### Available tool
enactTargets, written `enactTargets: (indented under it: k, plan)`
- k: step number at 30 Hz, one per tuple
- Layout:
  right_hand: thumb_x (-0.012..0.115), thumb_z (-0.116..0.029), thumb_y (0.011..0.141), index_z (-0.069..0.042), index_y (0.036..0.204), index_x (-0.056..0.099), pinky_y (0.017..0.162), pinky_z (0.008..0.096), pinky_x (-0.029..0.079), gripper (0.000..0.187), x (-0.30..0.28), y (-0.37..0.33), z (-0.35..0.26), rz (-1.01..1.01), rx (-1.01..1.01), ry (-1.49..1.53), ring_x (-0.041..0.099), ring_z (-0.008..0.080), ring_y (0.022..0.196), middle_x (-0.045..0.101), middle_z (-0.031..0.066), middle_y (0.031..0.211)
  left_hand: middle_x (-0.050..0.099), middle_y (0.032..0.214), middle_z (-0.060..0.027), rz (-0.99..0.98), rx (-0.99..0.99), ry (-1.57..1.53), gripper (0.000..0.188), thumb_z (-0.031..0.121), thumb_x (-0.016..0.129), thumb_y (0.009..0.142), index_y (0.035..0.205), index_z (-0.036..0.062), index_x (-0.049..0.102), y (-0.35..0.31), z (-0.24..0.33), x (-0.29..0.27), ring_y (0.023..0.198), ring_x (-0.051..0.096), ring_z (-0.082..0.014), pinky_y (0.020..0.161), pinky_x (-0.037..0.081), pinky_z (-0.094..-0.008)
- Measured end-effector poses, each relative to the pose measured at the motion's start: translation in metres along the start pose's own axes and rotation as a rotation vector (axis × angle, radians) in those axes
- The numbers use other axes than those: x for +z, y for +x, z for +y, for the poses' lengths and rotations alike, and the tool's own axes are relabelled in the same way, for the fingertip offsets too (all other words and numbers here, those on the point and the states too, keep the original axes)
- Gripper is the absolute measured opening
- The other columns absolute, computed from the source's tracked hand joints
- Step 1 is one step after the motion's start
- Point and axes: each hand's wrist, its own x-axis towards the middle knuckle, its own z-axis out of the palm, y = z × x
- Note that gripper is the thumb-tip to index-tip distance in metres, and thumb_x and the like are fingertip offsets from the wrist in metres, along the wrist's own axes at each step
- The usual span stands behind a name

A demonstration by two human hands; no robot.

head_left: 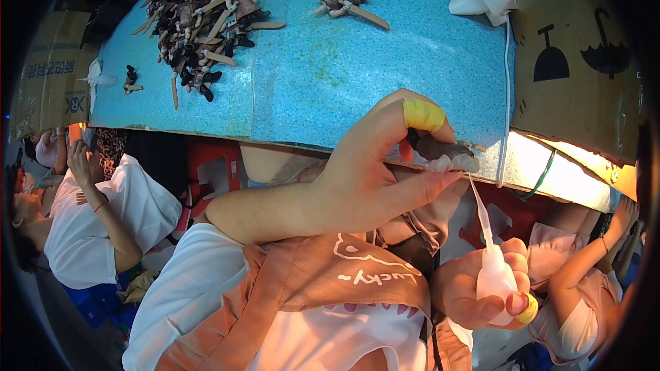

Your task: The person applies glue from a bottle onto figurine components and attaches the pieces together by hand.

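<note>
My left hand (385, 178), with yellow tape on one finger, pinches a small toy figurine (434, 148) just past the near edge of the blue tabletop. The figurine is dark brown with a pale, whitish part lying along my thumb; my fingers cover much of it. In my right hand (460, 292), lower and to the right, is a small white squeeze bottle (496, 280) gripped upright. Its long thin nozzle (483, 218) points up, and the tip reaches the figurine's pale part or very near it; contact is too fine to tell. Yellow tape also wraps a right-hand finger.
Many brown-and-black figurines (206, 24) heap at the far left of the blue tabletop (385, 62). One figurine (342, 1) lies apart. A crumpled white tissue (485, 1) and white cable (507, 75) lie beside a cardboard box (574, 106). People sit at both sides.
</note>
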Motion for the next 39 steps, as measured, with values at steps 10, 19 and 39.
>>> enactTargets:
  k: [10,19,39]
  plan:
    - [0.047,-0.035,0.089,-0.015,0.086,0.043,0.051,0.0301,0.022,0.020,-0.003,-0.002,0.002,0.053,-0.021,0.045,0.029,0.0117,0.049,0.029,-0.0034,0.056,0.050,0.092,-0.0074,-0.095,-0.064,-0.064,0.034,-0.010,0.059,0.075,0.102,0.0030,0.043,-0.002,0.000,-0.001,0.086,0.053,-0.0148,0.076,0.041,-0.0268]
    - [0.049,-0.030,0.087,-0.014,0.089,0.045,0.046,0.0293,0.020,0.016,-0.004,0.000,0.009,-0.026,-0.110,0.086,0.028,0.0112,0.044,0.033,-0.0034,0.054,0.049,0.096,-0.0055,-0.104,-0.144,-0.085,0.038,-0.010,0.060,0.074,0.104,0.0033,0.042,-0.004,0.005,0.000,0.091,0.054,-0.0143,0.079,0.041,-0.0269]
    - [0.064,-0.005,0.073,0.001,0.103,0.050,0.067,0.0324,0.044,0.034,0.042,0.038,0.075,-0.381,0.308,0.020,0.056,0.0235,0.076,0.058,0.0131,0.088,0.054,0.101,-0.0073,0.129,-0.186,-0.238,0.037,-0.004,0.061,0.076,0.108,0.0036,0.042,-0.004,0.008,-0.012,0.094,0.052,-0.0135,0.085,0.040,-0.0266]
